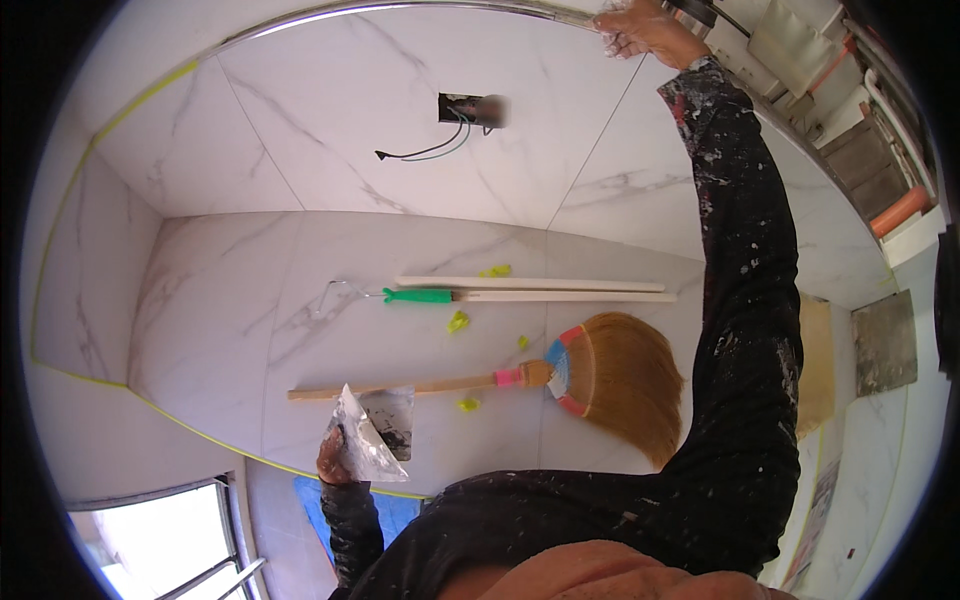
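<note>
My left hand [332, 456], at the lower left, is closed on a plaster-smeared scraper with a white, triangular face [366, 445]. A grey, dark-smeared square plate [393, 415] shows behind that face; I cannot tell whether it is part of the same tool. High at the upper right, my right hand [655, 32] reaches to the metal trim [400, 6] along the marbled panel's top edge. Its fingers are apart and whitened with plaster, with no tool visible in them. Below my arms lies a broom [625, 380] with a wooden handle, which passes behind the scraper.
A roller frame with a green handle [418, 296] lies beside pale wooden sticks [540, 285]. Crumpled yellow tape bits [458, 321] are scattered around. Loose wires [430, 150] hang from a wall opening. Yellow tape [60, 220] lines the left edge. A window [155, 545] is at lower left.
</note>
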A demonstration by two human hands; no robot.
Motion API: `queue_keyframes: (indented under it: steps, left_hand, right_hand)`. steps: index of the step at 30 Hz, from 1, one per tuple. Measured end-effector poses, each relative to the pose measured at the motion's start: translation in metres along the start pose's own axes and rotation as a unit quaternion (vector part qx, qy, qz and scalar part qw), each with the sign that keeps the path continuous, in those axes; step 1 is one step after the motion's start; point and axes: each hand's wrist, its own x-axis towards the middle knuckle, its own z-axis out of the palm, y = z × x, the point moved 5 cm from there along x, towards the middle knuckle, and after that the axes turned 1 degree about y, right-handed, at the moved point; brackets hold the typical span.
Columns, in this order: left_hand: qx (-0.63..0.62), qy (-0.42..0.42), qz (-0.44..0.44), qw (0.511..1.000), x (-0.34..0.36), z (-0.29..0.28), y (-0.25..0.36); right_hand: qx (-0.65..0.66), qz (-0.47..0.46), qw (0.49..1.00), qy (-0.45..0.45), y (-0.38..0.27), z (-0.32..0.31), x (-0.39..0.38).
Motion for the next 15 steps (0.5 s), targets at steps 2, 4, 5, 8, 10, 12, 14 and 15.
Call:
queue_keyframes:
  steps: [2,4,5,8,10,12,14,15]
  left_hand:
    - [-0.013,-0.017,0.011,1.000,-0.001,0.003,0.002]
    - [-0.031,-0.050,0.027,0.998,-0.003,0.010,0.003]
    - [-0.007,-0.054,0.038,0.998,-0.004,0.013,0.005]
    - [0.010,-0.030,0.026,0.999,-0.004,0.017,0.006]
    - [-0.055,0.011,-0.012,0.998,-0.001,0.017,0.007]
    - [-0.034,-0.006,-0.001,0.999,-0.003,0.022,0.010]
    - [-0.030,-0.010,-0.003,1.000,-0.004,0.026,0.012]
    - [-0.038,-0.013,-0.010,0.999,-0.004,0.027,0.012]
  right_hand:
    - [0.019,-0.008,1.000,0.003,-0.002,0.002,-0.002]
    - [0.010,0.005,1.000,0.019,0.001,0.003,-0.002]
    - [0.012,0.000,0.999,0.030,0.001,0.003,-0.001]
    - [-0.005,0.007,0.999,0.041,0.006,0.001,0.002]
    - [-0.035,0.018,0.999,0.031,0.007,0.001,0.003]
    - [0.017,0.002,1.000,0.015,0.007,0.003,0.005]
    - [0.006,-0.013,0.999,0.030,0.009,0.004,0.006]
    - [-0.031,-0.022,0.998,0.052,0.011,0.005,0.007]
